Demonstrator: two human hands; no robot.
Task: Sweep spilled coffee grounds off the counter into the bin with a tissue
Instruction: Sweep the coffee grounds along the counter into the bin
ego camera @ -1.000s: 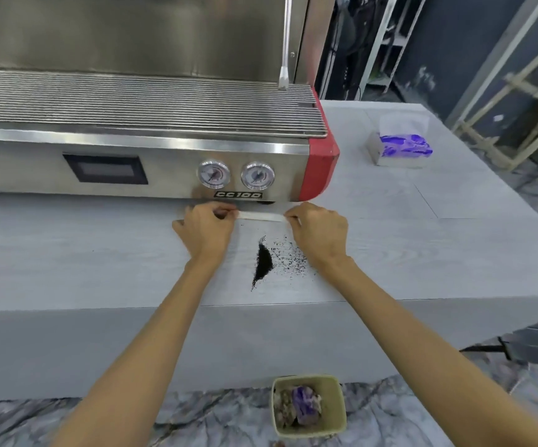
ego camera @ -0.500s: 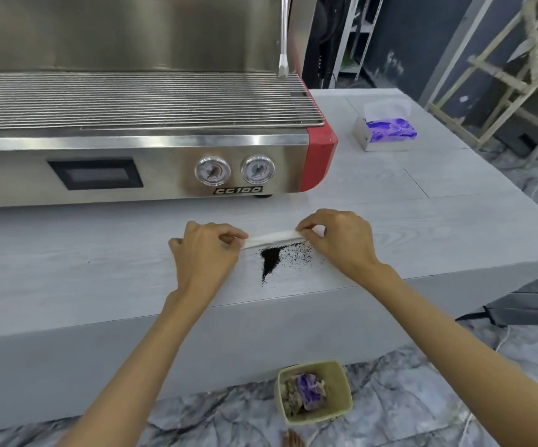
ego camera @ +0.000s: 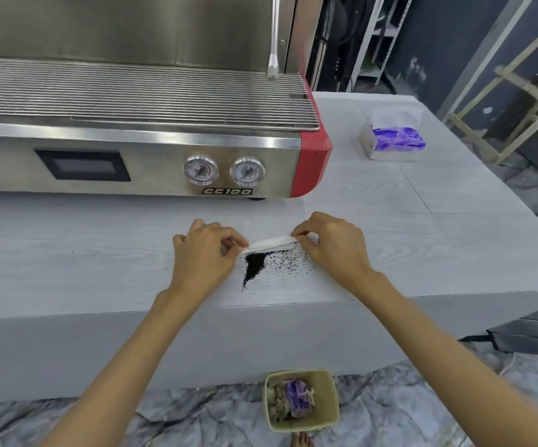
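Coffee grounds lay heaped near the front edge of the counter, above the floor bin, where the folded tissue, pinched at either end by left hand and right hand, had come forward from the machine to touch them, suggesting sweeping was starting.

The stainless-steel espresso machine with red corner trim carries one legible badge, "CC100", below its two round pressure gauges. Gauge markings are unreadable.
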